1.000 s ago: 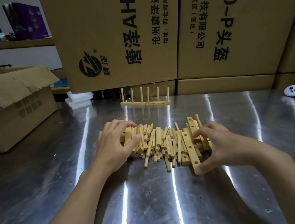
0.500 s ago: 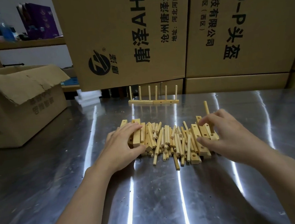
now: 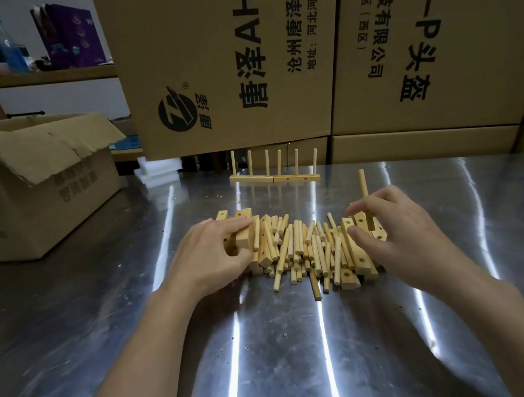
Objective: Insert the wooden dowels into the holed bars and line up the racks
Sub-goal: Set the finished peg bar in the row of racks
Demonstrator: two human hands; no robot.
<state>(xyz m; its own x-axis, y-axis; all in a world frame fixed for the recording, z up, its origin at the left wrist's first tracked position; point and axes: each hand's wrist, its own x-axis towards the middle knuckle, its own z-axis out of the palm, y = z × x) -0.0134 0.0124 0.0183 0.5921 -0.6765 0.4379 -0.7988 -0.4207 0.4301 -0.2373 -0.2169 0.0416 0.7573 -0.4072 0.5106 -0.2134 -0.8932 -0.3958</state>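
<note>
Right-hand grip: the right hand pinches one pale round wooden dowel in its fingertips and holds it nearly upright, with the thumb stretched out lower down. The dowel's lower end goes down to a drilled wooden bar under the fingers. Whether the tip sits in a hole is hidden
Left-hand grip: the left hand is curled round a pale square-section wooden bar at the left edge of the heap, fingers over the top and thumb under its near end, a closed hold
Heap: a loose pile of short wooden dowels lies between the two hands and touches both, with more holed bars mixed in on either flank
Done so far: two finished dowel racks stand at the far side of the table, end to end and touching, with six dowels upright between them, well apart from the heap
Around: a brushed steel table, tall printed cardboard cartons behind it, an open cardboard box at the left and white foam slabs beside it
Step in hand: by my reading, a third rack is being started. One dowel is being stood into a bar while the other hand picks a bar out of the heap, so the task is early, with most parts loose
Next move calls for: finding the hole with the dowel tip, keeping the dowel square to the bar and pressing straight down. The bar needs steadying, since it rests on loose sticks that may roll — lifting it clear of the heap first would help
</note>
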